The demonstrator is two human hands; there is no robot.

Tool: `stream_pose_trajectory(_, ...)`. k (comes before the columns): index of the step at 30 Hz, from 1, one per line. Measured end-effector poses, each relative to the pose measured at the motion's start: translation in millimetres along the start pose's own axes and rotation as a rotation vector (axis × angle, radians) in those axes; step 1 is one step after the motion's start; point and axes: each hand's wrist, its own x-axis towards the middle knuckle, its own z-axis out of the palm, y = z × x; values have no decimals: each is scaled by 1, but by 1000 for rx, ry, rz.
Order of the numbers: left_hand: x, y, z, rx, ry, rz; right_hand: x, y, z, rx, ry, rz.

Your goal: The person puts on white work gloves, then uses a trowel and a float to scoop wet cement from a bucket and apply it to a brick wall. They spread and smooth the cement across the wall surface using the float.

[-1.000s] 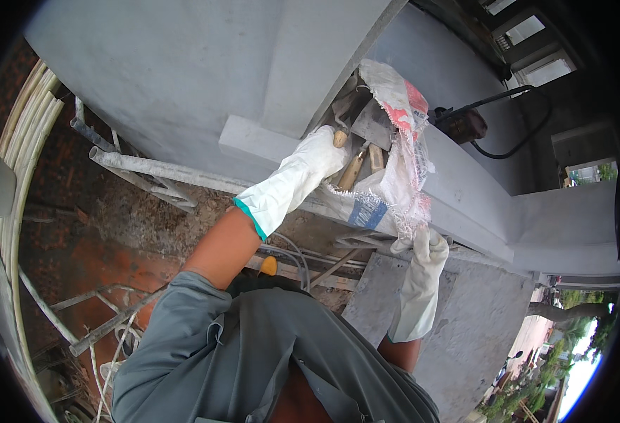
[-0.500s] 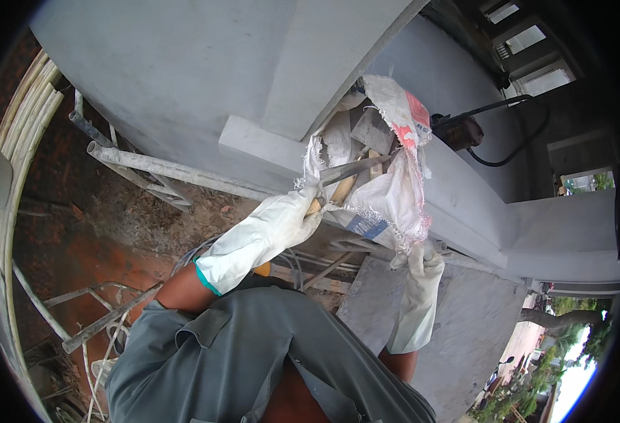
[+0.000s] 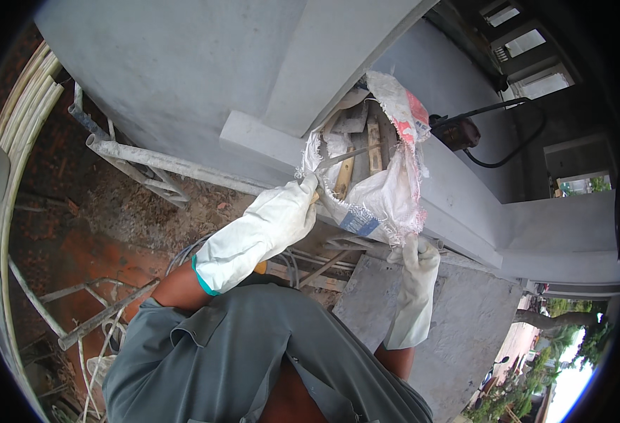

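Note:
My left hand (image 3: 278,215), in a long white glove, grips a trowel-like tool (image 3: 334,158) at the near left edge of the sack's mouth; its metal blade points right into the sack, and its handle is mostly hidden by my fingers. My right hand (image 3: 415,261), also gloved, pinches the frayed lower right edge of the woven white sack (image 3: 405,187), which has red and blue print. The open sack rests on a grey ledge and holds wooden-handled tools (image 3: 375,144) and metal pieces that I cannot make out clearly.
A grey wall (image 3: 176,63) rises beyond. White pipes (image 3: 28,120) and metal scaffold frames (image 3: 148,158) lie left, over dirt. A dark machine with a black hose (image 3: 454,134) stands behind the sack. A grey slab (image 3: 458,338) is at right, with greenery and motorbikes beyond.
My left hand has drawn back down and left from inside the sack, bringing the tool's handle to the sack's edge and turning its blade crosswise. My right hand has shifted slightly down.

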Motion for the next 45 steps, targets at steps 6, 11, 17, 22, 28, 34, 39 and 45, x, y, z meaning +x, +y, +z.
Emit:
stream_pose_trajectory(6, 12, -7, 1, 24, 60, -24, 1, -1, -2, -34, -10, -2)
stream_pose_trajectory(11, -12, 3, 2, 67, -19, 57, -9, -63, -11, 173, 192, -289)
stream_pose_trajectory(17, -17, 31, 34, 201, -109, 178, -19, -165, 44, 98, -460, -749)
stream_pose_trajectory(22, -18, 27, 33, 101, -139, 130, 72, -146, 131, -697, -418, -363)
stream_pose_trajectory(28, -36, 2, 16, -27, -150, 44, 154, -85, 123, -1057, -91, -216)
stream_pose_trajectory(34, -42, -10, 17, -20, -141, 18, 170, -73, 121, -1143, -102, -239)
stream_pose_trajectory(39, -41, -17, 19, 8, -111, -5, 193, -62, 122, -944, -94, -152)
stream_pose_trajectory(45, -20, -28, 24, -20, -34, -33, 210, -62, 80, -353, -94, -53)
